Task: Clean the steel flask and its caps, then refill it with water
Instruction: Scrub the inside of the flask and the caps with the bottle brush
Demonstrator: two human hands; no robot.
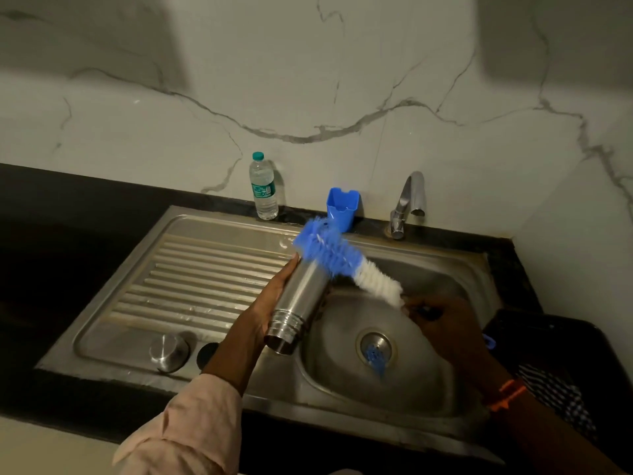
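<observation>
Pink sleeve (185, 430) comes in closest at the bottom, and that left hand (270, 303) is wrapped around the steel flask (298, 303), holding it tilted over the edge of the sink basin (428, 382) with its threaded open mouth toward the camera. Right hand (445, 330) grips the handle of a blue-and-white bottle brush (342, 262), bristles lying against the flask's far end. Steel cap (169, 351) sits on the drainboard (191, 286) with a dark cap (207, 354) just beside it. Water bottle (263, 186), blue holder (340, 209) and tap (407, 204) line the back of the bench.

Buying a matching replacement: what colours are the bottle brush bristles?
Blue, then white nearer the handle, on the bottle brush; head view.
</observation>
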